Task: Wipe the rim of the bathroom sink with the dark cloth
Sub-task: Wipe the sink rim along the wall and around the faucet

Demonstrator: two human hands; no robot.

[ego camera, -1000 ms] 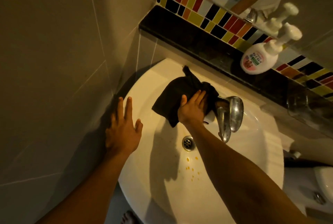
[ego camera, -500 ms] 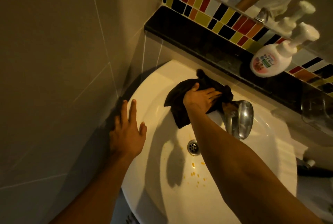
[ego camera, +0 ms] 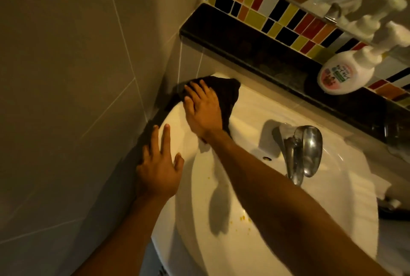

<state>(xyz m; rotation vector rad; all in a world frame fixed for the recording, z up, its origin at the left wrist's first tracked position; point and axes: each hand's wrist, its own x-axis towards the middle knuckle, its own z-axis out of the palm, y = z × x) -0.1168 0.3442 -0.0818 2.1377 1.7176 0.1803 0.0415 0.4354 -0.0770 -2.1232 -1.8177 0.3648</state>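
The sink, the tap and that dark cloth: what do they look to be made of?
Sink: probably glazed ceramic, white, smooth and glossy. Tap: polished metal, likely chrome, with mirror-like reflections. Dark cloth: soft fabric, matte, creasing under the right hand; the weave is too dim to tell.

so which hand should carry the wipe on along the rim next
Right. The right hand is pressed flat on the dark cloth at the sink's back corner; the left hand is bare, spread on the near rim.
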